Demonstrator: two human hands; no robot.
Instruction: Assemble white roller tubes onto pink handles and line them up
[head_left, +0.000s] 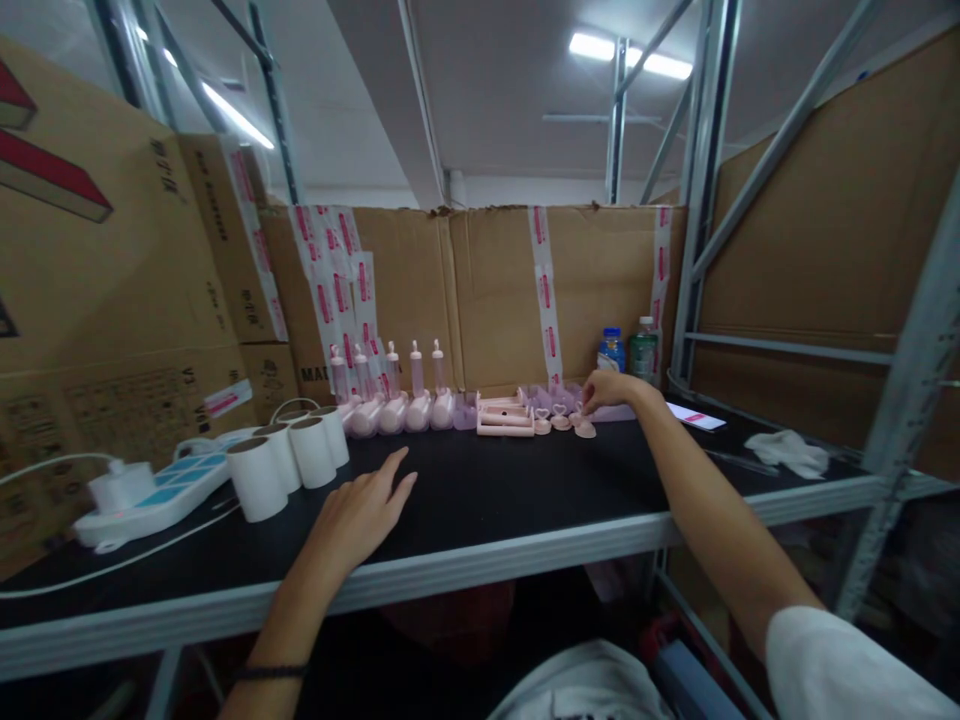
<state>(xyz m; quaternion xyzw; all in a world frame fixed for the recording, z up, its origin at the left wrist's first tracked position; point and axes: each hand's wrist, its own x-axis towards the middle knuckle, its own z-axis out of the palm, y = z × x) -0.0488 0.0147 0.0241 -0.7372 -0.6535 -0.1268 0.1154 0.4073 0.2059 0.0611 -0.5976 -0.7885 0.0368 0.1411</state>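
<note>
My left hand (361, 515) hovers over the front part of the black shelf with its fingers apart and nothing in it. Farther back, my right hand (606, 390) has its fingertips pinched at the top of a small pink round piece (585, 430), whose upper part they hide. Beside it stand two similar pink pieces with heart-shaped tops (559, 420). Left of these lies a pink frame-like part with bars (505, 422). A row of several pink rounded bodies with clear upright tubes (418, 408) stands along the back, beyond my left hand.
White paper rolls (256, 482) and a white power strip (169, 500) with cables occupy the left. A blue-capped bottle (612, 352) and a green bottle (643, 352) stand back right, near a phone (696, 416) and crumpled white tissue (787, 453). Cardboard walls and metal posts surround the shelf.
</note>
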